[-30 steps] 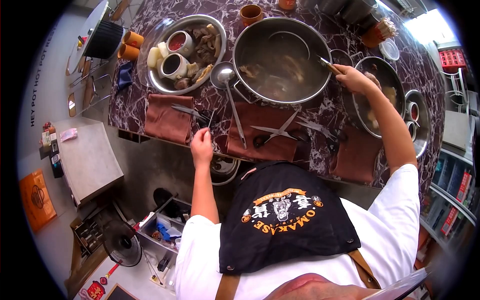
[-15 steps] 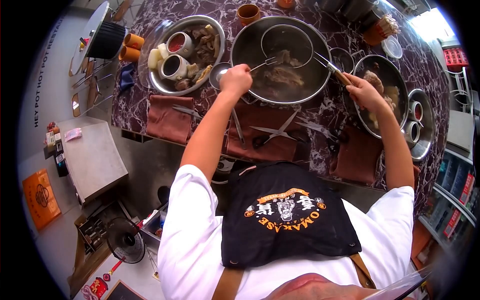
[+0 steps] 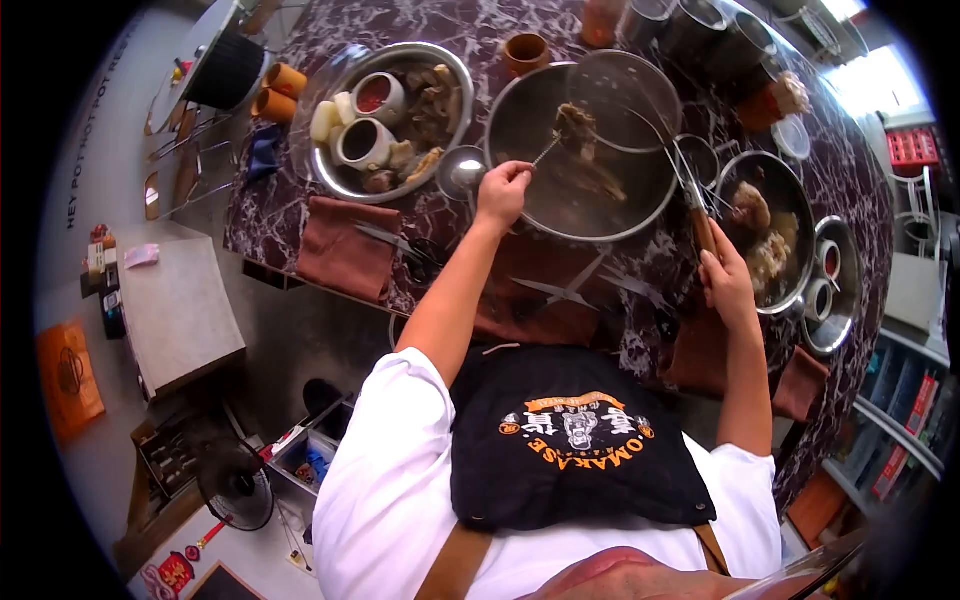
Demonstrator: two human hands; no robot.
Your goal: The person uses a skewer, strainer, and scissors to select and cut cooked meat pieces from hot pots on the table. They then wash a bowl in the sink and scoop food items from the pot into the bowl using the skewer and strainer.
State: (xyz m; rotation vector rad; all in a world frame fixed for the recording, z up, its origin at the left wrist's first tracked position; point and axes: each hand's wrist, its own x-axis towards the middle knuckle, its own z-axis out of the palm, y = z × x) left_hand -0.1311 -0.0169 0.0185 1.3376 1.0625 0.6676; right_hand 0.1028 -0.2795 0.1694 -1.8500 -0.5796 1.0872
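Observation:
My left hand (image 3: 503, 192) is closed around the thin handle of a fork (image 3: 546, 150), which reaches over the near left rim of a large steel pot (image 3: 500, 212). At the fork's tip hangs a chunk of brown meat (image 3: 576, 124), above the cloudy broth. More meat (image 3: 603, 182) shows in the pot, partly under the liquid. My right hand (image 3: 728, 272) grips the wooden handle of a round mesh strainer (image 3: 625, 92). The strainer's hoop is over the far side of the pot, behind the meat. A ladle (image 3: 463, 172) rests beside the pot, near my left hand.
Left of the pot stands a steel basin (image 3: 465, 85) with meat, white pieces and two sauce cups. A bowl of meat (image 3: 765, 215) and another steel bowl (image 3: 850, 330) are at right. Scissors (image 3: 565, 292) lie on brown napkins along the near edge. Metal canisters (image 3: 700, 25) stand behind.
The meat on the fork has come up out of the broth. The strainer has shifted toward the pot's far side, and my right hand is lower. The whole view has shifted slightly.

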